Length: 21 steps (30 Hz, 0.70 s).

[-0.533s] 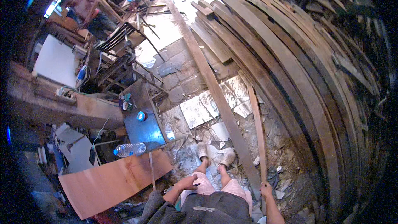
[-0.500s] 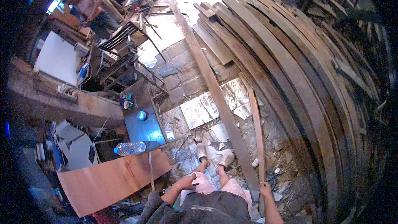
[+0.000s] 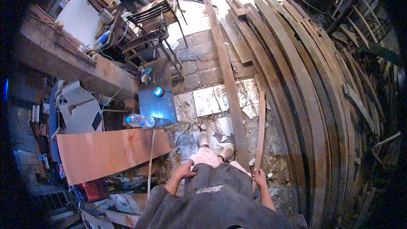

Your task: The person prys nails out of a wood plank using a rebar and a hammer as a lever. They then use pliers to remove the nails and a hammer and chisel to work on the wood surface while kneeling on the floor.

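head-worn fisheye, steeply downward

Both forearms enter from the lower edge, bare below dark sleeves that end near the elbows. The left arm bends inward, its forearm rising toward the middle of the body, and the left hand lies flat on the left thigh, fingers spread loosely and pointing forward, palm down, closed on nothing. The right arm hangs straighter along the right side of the body, the forearm running up and slightly inward to the wrist. The right hand sits just beside the right hip, its fingers curled into a closed grip, knuckles turned outward and upward.
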### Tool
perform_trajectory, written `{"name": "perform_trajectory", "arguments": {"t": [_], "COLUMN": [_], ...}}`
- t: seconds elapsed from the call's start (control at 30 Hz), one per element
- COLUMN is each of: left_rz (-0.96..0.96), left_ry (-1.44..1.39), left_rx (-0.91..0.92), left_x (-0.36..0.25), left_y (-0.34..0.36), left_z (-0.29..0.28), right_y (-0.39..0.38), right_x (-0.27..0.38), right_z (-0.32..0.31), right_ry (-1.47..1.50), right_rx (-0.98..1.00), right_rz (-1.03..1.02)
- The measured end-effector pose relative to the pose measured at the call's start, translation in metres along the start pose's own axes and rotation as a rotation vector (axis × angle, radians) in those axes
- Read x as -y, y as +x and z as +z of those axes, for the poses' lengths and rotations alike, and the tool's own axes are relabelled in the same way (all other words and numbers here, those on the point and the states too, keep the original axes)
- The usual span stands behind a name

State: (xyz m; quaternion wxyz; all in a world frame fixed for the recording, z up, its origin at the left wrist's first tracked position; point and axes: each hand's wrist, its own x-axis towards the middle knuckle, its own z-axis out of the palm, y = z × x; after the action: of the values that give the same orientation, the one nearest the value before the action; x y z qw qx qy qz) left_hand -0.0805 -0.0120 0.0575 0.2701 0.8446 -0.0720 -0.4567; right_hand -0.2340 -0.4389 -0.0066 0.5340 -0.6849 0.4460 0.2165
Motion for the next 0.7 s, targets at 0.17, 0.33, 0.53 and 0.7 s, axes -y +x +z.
{"name": "perform_trajectory", "arguments": {"t": [0.17,0.33,0.53,0.7], "left_rz": [-0.038,-0.182,-0.052,-0.079], "left_ry": [-0.112,-0.141,-0.173,-0.062], "left_rx": [-0.128,-0.189,-0.192,-0.226], "left_x": [-0.007,0.002,-0.047,-0.044], "left_y": [-0.003,0.014,0.056,0.058], "left_z": [0.006,0.007,-0.026,-0.055], "right_y": [0.008,-0.029,0.062,0.043], "right_x": [-0.117,-0.128,-0.214,-0.07], "right_z": [-0.029,-0.038,-0.048,-0.016], "right_ry": [-0.159,-0.183,-0.049,0.124], "right_rx": [-0.034,-0.025,-0.122,-0.024], "right_rz": [0.079,0.185,0.116,0.269]}}
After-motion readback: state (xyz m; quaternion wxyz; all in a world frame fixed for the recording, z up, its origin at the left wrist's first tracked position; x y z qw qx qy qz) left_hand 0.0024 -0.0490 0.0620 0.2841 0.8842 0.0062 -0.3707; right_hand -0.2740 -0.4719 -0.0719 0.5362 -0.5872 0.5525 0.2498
